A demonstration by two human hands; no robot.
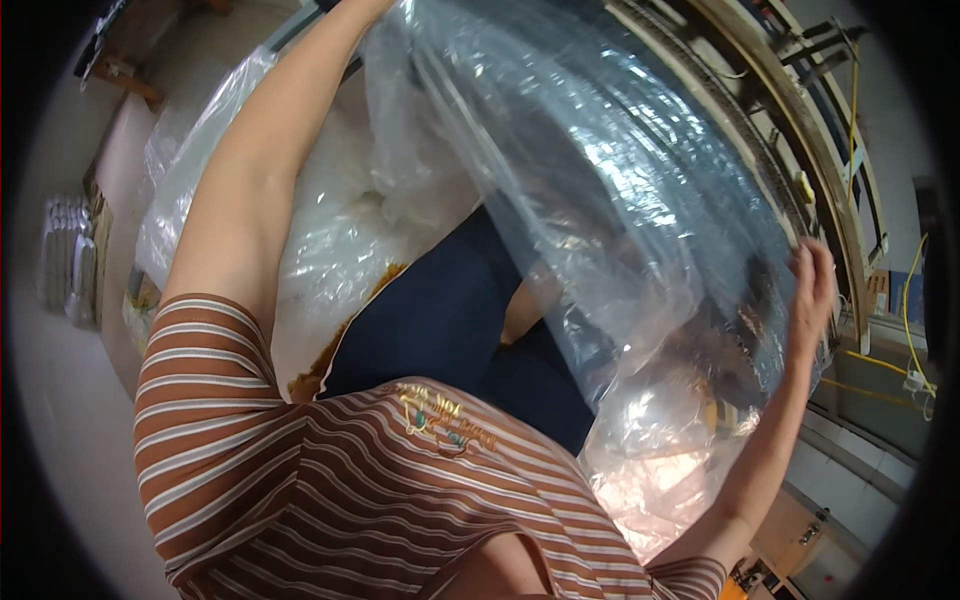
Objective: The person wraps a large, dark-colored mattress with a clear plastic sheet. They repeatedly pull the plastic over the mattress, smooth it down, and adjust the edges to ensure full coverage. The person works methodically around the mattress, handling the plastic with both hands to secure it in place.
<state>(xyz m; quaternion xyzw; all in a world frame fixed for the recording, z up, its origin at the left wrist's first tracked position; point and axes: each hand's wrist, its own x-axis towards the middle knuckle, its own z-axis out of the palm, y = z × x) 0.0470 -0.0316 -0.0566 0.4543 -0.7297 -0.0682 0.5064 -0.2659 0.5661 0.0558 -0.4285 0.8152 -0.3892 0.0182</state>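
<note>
A large sheet of clear plastic film (pixel 610 170) stretches in shiny folds across the upper middle, over my lap and down to the right. At its right edge my right hand (pixel 814 290) is closed on the film, fingers pressed together beside the curved rail of a frame. My left arm (pixel 240 190) reaches up to the top edge, next to the film's upper left corner; the left hand itself lies outside the picture. More crumpled clear plastic (pixel 335 230) is heaped between my left arm and my dark shorts (pixel 420 310).
A long curved rail frame (pixel 790 110) with metal parts runs along the upper right. Yellow cords (pixel 910 300) hang beyond it. Wrapped bundles (pixel 68 250) stand on the floor at far left. Wooden boards with fittings (pixel 800 530) are at lower right.
</note>
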